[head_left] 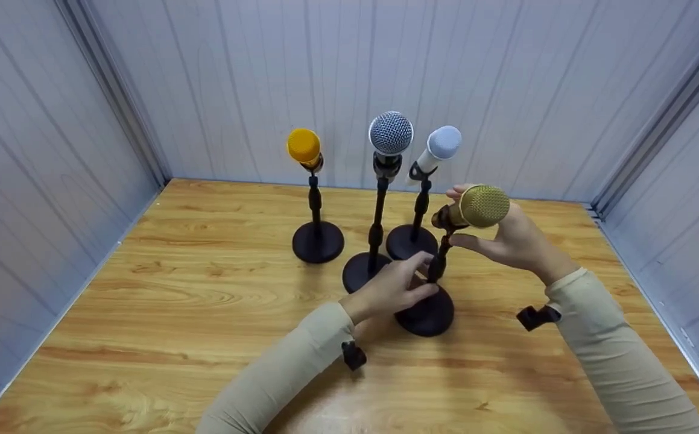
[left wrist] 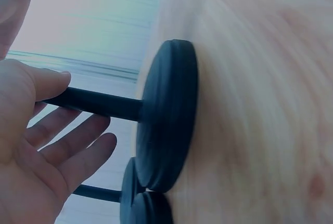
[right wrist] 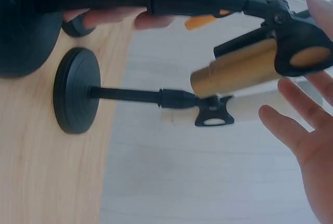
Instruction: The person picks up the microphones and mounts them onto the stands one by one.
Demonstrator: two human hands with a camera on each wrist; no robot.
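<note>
A gold microphone (head_left: 485, 206) sits tilted in the clip of a black microphone stand (head_left: 430, 319). My left hand (head_left: 388, 289) holds this stand's pole low down, just above the round base; in the left wrist view the thumb (left wrist: 52, 82) lies along the pole with the fingers behind it. Higher up, my right hand (head_left: 521, 238) surrounds the gold microphone and its clip (right wrist: 302, 50), thumb and fingers spread apart. Whether its fingertips press on the clip is hard to tell. The microphone's grille hides part of this hand in the head view.
Behind and left stand three more microphones on black stands: a silver-headed one (head_left: 391, 134), a white one (head_left: 444, 143) and a yellow one (head_left: 304, 146). The silver one's base (head_left: 358, 274) is close to my left hand. Pale panel walls (head_left: 234, 90) enclose the wooden table (head_left: 204, 289).
</note>
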